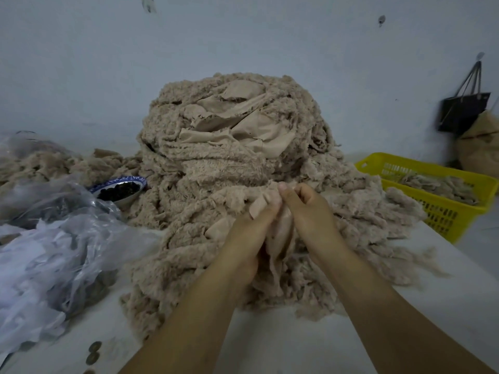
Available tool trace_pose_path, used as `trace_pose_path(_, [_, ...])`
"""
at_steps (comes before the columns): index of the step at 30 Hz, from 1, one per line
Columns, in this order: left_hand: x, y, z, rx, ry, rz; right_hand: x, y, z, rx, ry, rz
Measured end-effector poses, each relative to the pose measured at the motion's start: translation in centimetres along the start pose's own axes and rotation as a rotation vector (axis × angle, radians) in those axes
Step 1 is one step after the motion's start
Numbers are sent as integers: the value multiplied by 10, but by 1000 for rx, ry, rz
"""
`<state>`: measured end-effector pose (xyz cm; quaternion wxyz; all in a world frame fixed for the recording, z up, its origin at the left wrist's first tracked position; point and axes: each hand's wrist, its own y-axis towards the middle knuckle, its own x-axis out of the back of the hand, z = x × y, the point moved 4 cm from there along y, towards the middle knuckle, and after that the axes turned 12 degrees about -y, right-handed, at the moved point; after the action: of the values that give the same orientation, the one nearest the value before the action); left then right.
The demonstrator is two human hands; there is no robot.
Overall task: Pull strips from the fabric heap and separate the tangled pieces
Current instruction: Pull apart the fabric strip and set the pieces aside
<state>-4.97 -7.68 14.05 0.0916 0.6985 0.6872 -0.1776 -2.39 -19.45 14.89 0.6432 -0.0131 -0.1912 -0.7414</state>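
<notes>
Fabric heap [229, 147] sits on the white table [270, 344], rising well above both hands. Left hand [251, 230] and right hand [310, 209] meet at the heap's near foot, side by side, both clenched on one beige strip [278, 238] that hangs between them. Yellow basket [442, 211] stands to the right; a bowl [121, 188] and plastic bags [54, 247] lie left.

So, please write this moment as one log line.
left hand: grips strip | right hand: grips same strip | fabric heap: large
</notes>
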Motion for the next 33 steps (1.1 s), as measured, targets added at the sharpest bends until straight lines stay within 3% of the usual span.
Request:
trace_pose_path(4, [5, 3, -21, -186, -169, -237, 16, 8, -10, -69, -98, -168])
trace_pose_path(7, [17, 3, -35, -236, -245, -200, 47, 15, -24, -203, 10, -305])
trace_pose_path(9, [18, 3, -37, -240, -212, -142, 46, 14, -24, -187, 1, -258])
trace_pose_path(14, [1, -2, -29, -300, 0, -19, -7, -1, 7, -81, 69, 108])
trace_pose_path(17, [1, -1, -27, -371, 118, -3, -8, 1, 16, 2, 61, 52])
trace_pose_path(20, [4, 0, -25, -378, 179, -97, -7, 1, 10, -8, 25, 12])
trace_pose_path(24, [41, 2, -32, -227, -155, -312, 41, 11, -16, -244, 295, -127])
trace_pose_path(26, [50, 6, -39, -232, -185, -344, 49, 11, -18, -247, 190, -79])
trace_pose_path(30, [22, 8, -31, -183, -84, -290, -10, -13, 9, -110, -69, 230])
trace_pose_path(33, [14, 7, -32, -238, -29, -282, -29, -17, 20, 102, -239, 154])
